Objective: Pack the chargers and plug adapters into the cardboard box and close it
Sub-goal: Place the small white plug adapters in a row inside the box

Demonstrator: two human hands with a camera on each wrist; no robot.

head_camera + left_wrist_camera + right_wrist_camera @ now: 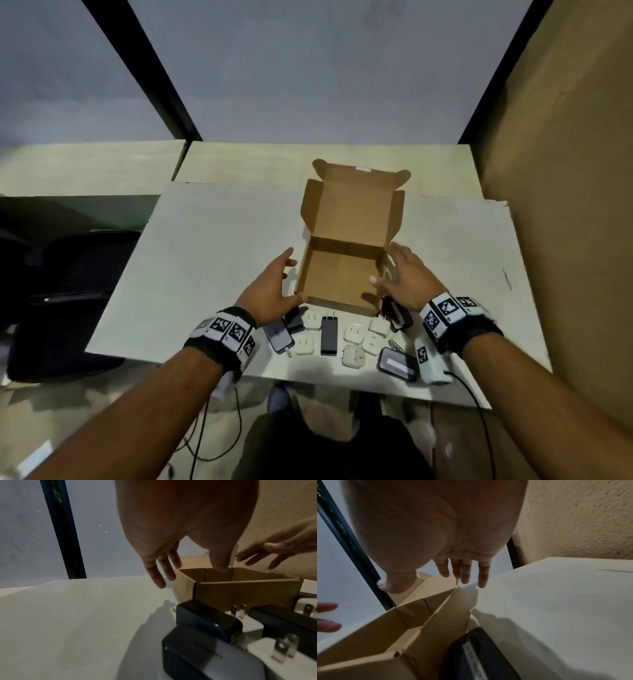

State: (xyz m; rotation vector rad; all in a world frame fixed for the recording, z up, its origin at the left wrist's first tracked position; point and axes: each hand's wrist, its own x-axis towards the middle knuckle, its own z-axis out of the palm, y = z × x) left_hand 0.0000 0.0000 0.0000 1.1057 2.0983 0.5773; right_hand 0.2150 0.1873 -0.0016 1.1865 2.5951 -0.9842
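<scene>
Flanking the cardboard box (342, 270) on both sides, the hands hold nothing. The box sits empty between the two sets of fingers, lid (356, 202) folded back beyond the fingertips. Left hand (274, 291): fingers straight and spread, just beside the left wall; contact cannot be confirmed. Right hand (407, 277): fingers spread, at the right wall. Chargers and plug adapters (356, 334) lie behind the fingers, near the wrists. Judged step: box positioning, packing not started. Next move requires drawing one hand back and pinching a single charger.
</scene>
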